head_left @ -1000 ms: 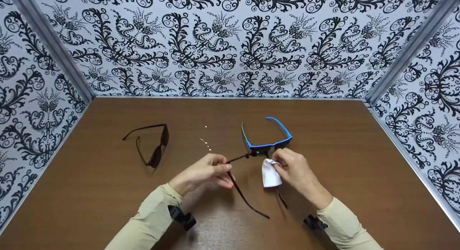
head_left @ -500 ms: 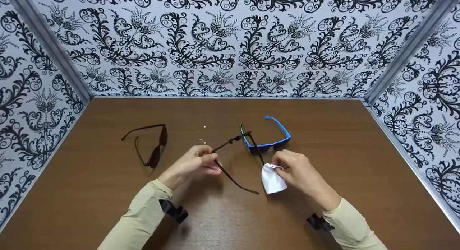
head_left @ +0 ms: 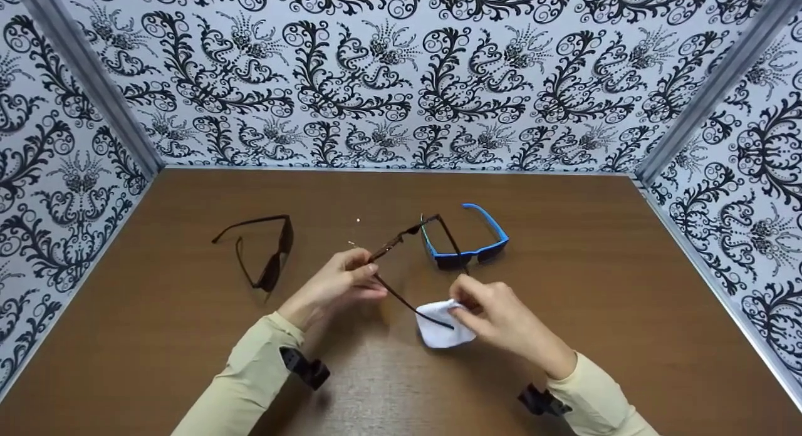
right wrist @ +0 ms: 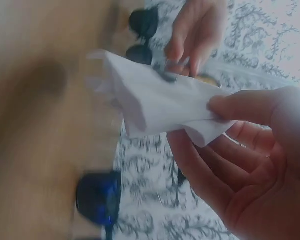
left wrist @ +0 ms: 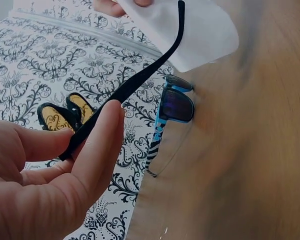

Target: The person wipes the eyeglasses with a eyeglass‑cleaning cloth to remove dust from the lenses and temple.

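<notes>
My left hand (head_left: 335,282) pinches a pair of dark-framed sunglasses (left wrist: 135,82) between thumb and fingers near one hinge. Both temples are unfolded, and the lenses (left wrist: 57,117) look amber in the left wrist view. In my right hand (head_left: 504,317) is a white cloth (right wrist: 160,100), gripped at one edge between thumb and fingers, its free part hanging loose. One temple of the held sunglasses crosses in front of the cloth in the head view. Beyond the hands lie blue-framed sunglasses (head_left: 498,226) with dark lenses, overlapped by the held pair in that view.
Another pair of dark sunglasses (head_left: 282,251) rests unfolded at the left of the brown table (head_left: 156,336). Small bright specks (head_left: 358,220) show on the tabletop behind my left hand. Patterned black-and-white panels (head_left: 401,79) enclose the back and sides.
My left hand has shifted left and a little away from me, tilting the dark-framed sunglasses. The right hand has brought the cloth left and nearer me, off the temple it was at.
</notes>
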Demonstrator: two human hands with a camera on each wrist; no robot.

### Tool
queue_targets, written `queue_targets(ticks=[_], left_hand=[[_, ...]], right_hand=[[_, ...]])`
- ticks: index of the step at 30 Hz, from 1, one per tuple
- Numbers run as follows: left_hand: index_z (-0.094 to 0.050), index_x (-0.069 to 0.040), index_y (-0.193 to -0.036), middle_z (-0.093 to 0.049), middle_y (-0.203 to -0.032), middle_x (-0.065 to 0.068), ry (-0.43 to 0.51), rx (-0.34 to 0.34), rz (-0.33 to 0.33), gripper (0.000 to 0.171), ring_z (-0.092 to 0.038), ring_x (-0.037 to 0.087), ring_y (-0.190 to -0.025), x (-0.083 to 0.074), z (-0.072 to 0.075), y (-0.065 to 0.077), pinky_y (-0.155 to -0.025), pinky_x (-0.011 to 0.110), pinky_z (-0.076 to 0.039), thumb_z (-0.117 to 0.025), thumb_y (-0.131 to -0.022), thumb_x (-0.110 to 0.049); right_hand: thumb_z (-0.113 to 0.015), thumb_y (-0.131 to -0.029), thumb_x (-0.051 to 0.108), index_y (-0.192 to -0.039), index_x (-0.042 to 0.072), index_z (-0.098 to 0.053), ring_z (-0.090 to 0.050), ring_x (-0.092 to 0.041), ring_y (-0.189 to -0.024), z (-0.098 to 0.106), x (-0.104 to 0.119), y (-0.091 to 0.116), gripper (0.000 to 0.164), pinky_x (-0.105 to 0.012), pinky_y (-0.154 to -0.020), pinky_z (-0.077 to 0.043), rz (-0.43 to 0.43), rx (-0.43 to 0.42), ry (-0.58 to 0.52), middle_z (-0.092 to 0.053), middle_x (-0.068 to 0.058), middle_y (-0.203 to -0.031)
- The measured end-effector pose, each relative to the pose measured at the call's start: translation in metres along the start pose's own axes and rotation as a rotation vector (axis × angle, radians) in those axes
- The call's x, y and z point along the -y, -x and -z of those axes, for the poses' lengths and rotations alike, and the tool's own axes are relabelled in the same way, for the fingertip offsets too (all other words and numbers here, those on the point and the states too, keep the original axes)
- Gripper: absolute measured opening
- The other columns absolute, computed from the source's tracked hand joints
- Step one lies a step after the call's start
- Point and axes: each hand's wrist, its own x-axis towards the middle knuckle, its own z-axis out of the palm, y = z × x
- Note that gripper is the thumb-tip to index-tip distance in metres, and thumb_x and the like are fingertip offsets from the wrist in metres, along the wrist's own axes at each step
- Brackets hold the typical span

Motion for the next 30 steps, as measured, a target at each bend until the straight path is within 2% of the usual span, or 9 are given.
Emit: queue_targets(ticks=[3, 6, 8, 11, 18, 27, 30], left_hand=[[-0.046, 0.007, -0.106, -0.051, -0.095, 0.019, 0.012, 0.011, -0.005, 0.013, -0.066, 0.031, -0.081, 0.001, -0.004, 0.000, -0.081, 0.041, -0.055, -0.051, -0.098, -0.002], [-0.046, 0.008, -0.105, -0.050, -0.094, 0.016, 0.021, -0.023, 0.026, 0.009, -0.065, 0.027, -0.077, -0.015, -0.023, 0.010, -0.082, 0.044, -0.054, -0.048, -0.098, 0.003], [-0.048, 0.006, -0.104, -0.051, -0.092, 0.015, 0.028, -0.034, 0.035, 0.007, -0.065, 0.024, -0.075, -0.017, -0.029, 0.010, -0.082, 0.043, -0.055, -0.047, -0.097, 0.005], [-0.049, 0.008, -0.105, -0.053, -0.091, 0.012, 0.028, -0.051, 0.029, 0.009, -0.065, 0.021, -0.072, -0.017, -0.037, 0.011, -0.078, 0.040, -0.056, -0.046, -0.097, 0.007], [-0.050, 0.020, -0.113, -0.060, -0.087, 0.012, -0.033, -0.055, -0.007, 0.022, -0.065, 0.016, -0.067, -0.012, -0.053, 0.009, -0.071, 0.033, -0.057, -0.046, -0.098, 0.005], [-0.051, 0.024, -0.115, -0.061, -0.075, 0.012, -0.055, -0.029, 0.000, 0.026, -0.064, 0.014, -0.064, -0.007, -0.065, 0.009, -0.071, 0.033, -0.057, -0.042, -0.098, 0.007], [-0.053, 0.023, -0.114, -0.062, -0.075, 0.012, -0.048, -0.014, -0.019, 0.025, -0.065, 0.014, -0.064, -0.007, -0.066, 0.010, -0.071, 0.033, -0.057, -0.042, -0.098, 0.007]], right_hand=[[-0.067, -0.087, -0.001, -0.090, 0.006, -0.055, -0.066, -0.012, -0.072, -0.007, 0.007, -0.003, 0.014, -0.027, -0.061, -0.055, -0.055, 0.034, -0.115, -0.068, -0.003, -0.079], [-0.065, -0.089, 0.001, -0.090, 0.006, -0.055, -0.068, -0.013, -0.075, -0.015, 0.012, -0.007, 0.011, -0.028, -0.063, -0.056, -0.111, 0.042, -0.167, -0.069, -0.004, -0.081], [-0.065, -0.089, 0.001, -0.089, 0.006, -0.055, -0.068, -0.014, -0.075, -0.019, 0.014, -0.010, 0.011, -0.028, -0.062, -0.056, -0.143, 0.030, -0.189, -0.069, -0.004, -0.081], [-0.065, -0.089, 0.000, -0.089, 0.005, -0.054, -0.068, -0.014, -0.075, -0.026, 0.015, -0.014, 0.012, -0.028, -0.062, -0.056, -0.179, -0.005, -0.214, -0.068, -0.003, -0.083], [-0.063, -0.088, -0.003, -0.092, 0.005, -0.054, -0.068, -0.014, -0.079, -0.036, 0.018, -0.020, 0.013, -0.028, -0.066, -0.056, -0.222, -0.079, -0.260, -0.067, -0.004, -0.087], [-0.063, -0.089, -0.005, -0.094, 0.002, -0.053, -0.067, -0.018, -0.081, -0.039, 0.018, -0.022, 0.013, -0.031, -0.071, -0.056, -0.257, -0.152, -0.328, -0.068, -0.006, -0.088], [-0.062, -0.089, -0.006, -0.094, 0.002, -0.053, -0.067, -0.019, -0.083, -0.040, 0.018, -0.021, 0.013, -0.032, -0.074, -0.056, -0.276, -0.169, -0.337, -0.069, -0.007, -0.089]])
